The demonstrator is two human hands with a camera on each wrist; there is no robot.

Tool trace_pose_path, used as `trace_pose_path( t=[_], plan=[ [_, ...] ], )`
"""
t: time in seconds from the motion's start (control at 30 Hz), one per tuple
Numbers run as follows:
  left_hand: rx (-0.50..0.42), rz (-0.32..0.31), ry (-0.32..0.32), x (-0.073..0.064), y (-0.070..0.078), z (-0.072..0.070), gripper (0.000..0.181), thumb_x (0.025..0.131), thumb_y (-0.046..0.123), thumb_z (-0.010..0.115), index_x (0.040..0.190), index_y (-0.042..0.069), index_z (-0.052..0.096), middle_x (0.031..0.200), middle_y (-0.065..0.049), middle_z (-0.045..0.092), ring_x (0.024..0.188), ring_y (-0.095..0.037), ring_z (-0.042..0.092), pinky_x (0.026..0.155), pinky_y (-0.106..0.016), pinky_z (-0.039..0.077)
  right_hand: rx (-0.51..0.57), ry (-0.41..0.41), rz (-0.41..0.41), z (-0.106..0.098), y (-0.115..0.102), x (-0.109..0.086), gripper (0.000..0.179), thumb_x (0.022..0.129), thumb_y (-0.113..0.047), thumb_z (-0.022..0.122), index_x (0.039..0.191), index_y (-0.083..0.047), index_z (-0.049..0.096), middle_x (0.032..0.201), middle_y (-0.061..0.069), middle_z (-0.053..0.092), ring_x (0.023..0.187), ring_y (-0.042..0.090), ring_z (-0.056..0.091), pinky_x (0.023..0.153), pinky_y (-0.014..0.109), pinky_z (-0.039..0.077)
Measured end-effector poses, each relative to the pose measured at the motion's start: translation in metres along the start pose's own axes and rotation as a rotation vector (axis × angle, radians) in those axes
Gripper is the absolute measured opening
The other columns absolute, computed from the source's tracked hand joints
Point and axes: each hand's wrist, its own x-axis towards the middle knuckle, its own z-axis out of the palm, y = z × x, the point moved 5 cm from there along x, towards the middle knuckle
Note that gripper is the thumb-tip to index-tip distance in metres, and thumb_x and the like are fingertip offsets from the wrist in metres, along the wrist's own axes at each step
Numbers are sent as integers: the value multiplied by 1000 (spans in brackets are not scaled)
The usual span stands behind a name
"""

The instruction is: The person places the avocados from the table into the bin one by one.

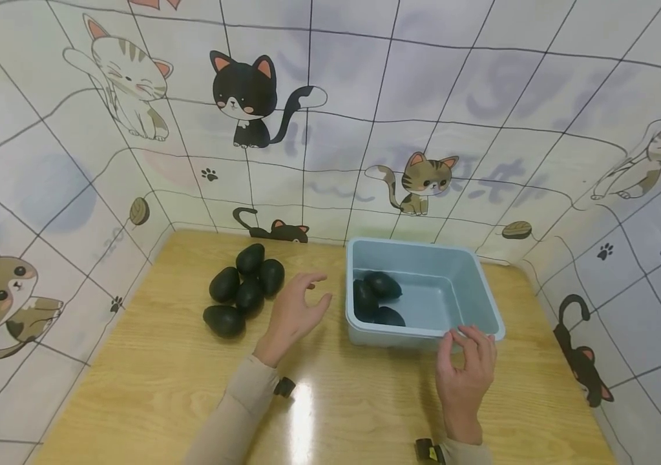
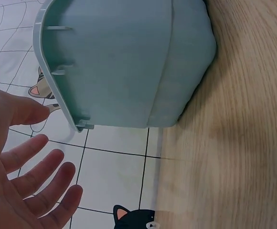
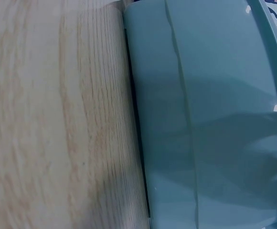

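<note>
My left hand (image 1: 294, 316) holds nothing and hovers between the avocados and the bin, its thumb apart from the fingers. In the left wrist view, its fingers (image 2: 38, 179) spread beside the bin's outer wall. Fingertips of my right hand (image 1: 466, 371) are right at the front rim of the light blue plastic bin (image 1: 423, 332), near its right corner; I cannot tell whether they pinch it. Three dark green avocados (image 1: 383, 285) lie along the bin's left side. Several more avocados (image 1: 250, 296) sit clustered on the table, left of my left hand.
The wooden table (image 1: 359, 400) carries the bin near its back edge. Behind it and at both sides rise wall coverings (image 1: 342, 142) printed with cats and grid lines. The bin's front wall (image 3: 215, 114) fills much of the right wrist view.
</note>
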Motion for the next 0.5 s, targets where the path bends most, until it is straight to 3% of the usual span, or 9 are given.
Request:
trace_pose_path(
  t=[0.3, 0.5],
  plan=[
    [52, 9, 46, -12, -6, -7, 39, 96, 27, 77, 134, 15, 73, 134, -5, 73, 114, -27, 69, 93, -46, 58, -2, 2, -2, 0, -1, 0, 9, 88, 3, 72, 86, 12, 72, 100, 33, 70, 109, 55, 63, 112, 82, 33],
    [74, -19, 90, -15, -16, -19, 39, 96, 25, 77, 133, 13, 73, 129, -9, 74, 113, -31, 70, 87, -51, 58, -3, 0, 1, 0, -1, 1, 7, 86, 5, 72, 85, 12, 72, 100, 33, 70, 109, 55, 63, 112, 82, 33]
  ],
)
